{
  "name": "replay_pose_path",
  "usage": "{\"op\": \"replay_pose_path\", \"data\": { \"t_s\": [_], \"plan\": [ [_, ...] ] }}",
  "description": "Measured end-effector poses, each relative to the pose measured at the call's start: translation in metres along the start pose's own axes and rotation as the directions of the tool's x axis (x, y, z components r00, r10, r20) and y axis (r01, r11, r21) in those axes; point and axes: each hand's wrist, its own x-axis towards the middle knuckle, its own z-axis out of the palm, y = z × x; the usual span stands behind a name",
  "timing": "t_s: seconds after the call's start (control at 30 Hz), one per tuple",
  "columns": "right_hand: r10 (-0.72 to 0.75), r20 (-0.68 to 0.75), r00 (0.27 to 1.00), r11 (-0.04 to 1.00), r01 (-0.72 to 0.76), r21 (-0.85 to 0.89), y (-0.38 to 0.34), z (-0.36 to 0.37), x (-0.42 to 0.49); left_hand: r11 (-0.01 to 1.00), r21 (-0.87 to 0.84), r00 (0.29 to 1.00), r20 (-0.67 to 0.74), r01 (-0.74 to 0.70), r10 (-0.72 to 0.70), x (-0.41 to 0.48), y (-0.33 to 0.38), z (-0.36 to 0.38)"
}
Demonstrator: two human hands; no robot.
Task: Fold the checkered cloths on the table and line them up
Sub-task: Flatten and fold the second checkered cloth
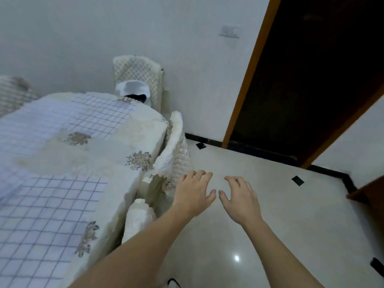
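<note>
Left hand [194,193] and right hand [242,199] spread, empty, above floor [270,235], covered chairs [174,154] beside table [116,163]

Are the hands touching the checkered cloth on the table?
Apart. The head view shows both the left hand and right hand over bare floor, well right of the checkered cloth.

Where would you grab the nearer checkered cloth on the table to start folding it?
Take the near checkered cloth by its right edge, roughly where it ends on the table, pinching the two corners. It lies spread flat, so only edges offer a grip. Both the left hand and right hand are empty, out over the floor to the table's right, so coming in from that side looks shortest.
</note>
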Motion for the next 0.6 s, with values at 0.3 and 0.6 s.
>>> {"op": "replay_pose_path", "data": {
  "t_s": [0.3,0.6],
  "plan": [
    [-0.433,0.051,0.900,0.898,0.425,0.112,-0.133,0.051,0.099,0.900,0.024,0.897,-0.092,0.436,-0.432,-0.012,-0.128,-0.039],
    [-0.836,0.175,0.520,0.547,0.814,0.195,-0.278,0.121,0.119,0.540,0.115,0.550,-0.093,0.834,-0.830,-0.138,-0.222,-0.066]
  ]
}}
